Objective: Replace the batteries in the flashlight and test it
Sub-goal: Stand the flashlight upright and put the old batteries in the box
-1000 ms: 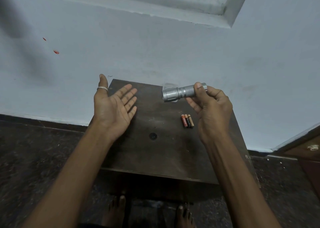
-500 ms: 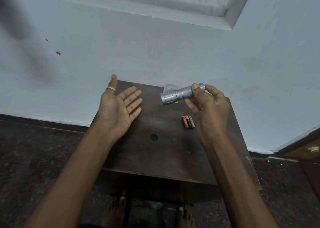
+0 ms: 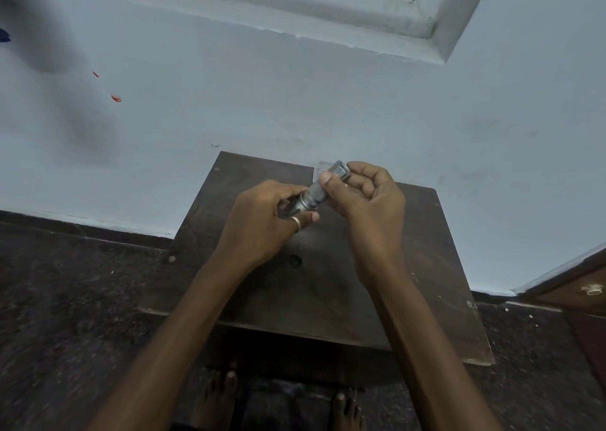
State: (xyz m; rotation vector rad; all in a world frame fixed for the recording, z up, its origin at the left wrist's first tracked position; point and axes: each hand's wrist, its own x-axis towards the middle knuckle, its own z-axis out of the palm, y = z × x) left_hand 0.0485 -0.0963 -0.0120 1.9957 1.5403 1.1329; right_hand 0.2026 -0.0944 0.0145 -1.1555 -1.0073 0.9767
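Gripping the flashlight [image 3: 315,195], left hand [image 3: 262,222] half hides its head; right hand [image 3: 372,198] pinches the tail.

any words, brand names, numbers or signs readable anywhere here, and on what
No text can be read in this view.
flashlight, gripped by the left hand and the right hand: no legible marking on the silver body that shows.
red marks on the wall: too small to read as any sign.
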